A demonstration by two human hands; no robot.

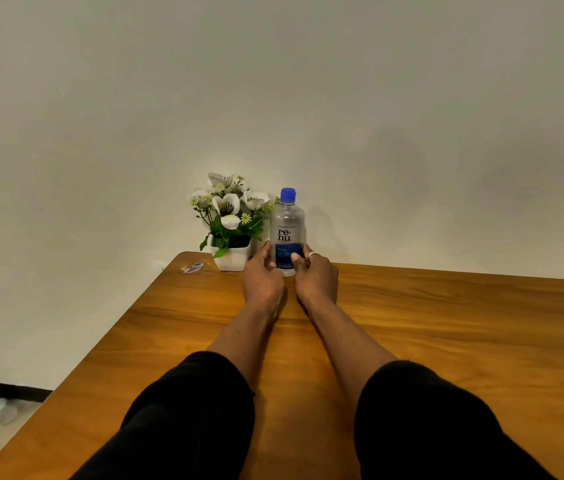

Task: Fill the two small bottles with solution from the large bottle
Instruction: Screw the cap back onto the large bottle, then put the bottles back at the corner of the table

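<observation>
The large bottle (287, 233), blue-capped and upright, is set at the far edge of the wooden table (446, 323), just right of a white flower pot (232, 259). Its lower part is gripped from either side by the left hand (262, 277) and the right hand (315, 275), with fingers curled round it.

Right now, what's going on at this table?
A person's left hand and right hand both grip the lower part of a large clear plastic bottle with a blue cap, standing upright on the brown wooden table beside a white square pot of white flowers. The cap is on; no pouring has begun.
</observation>
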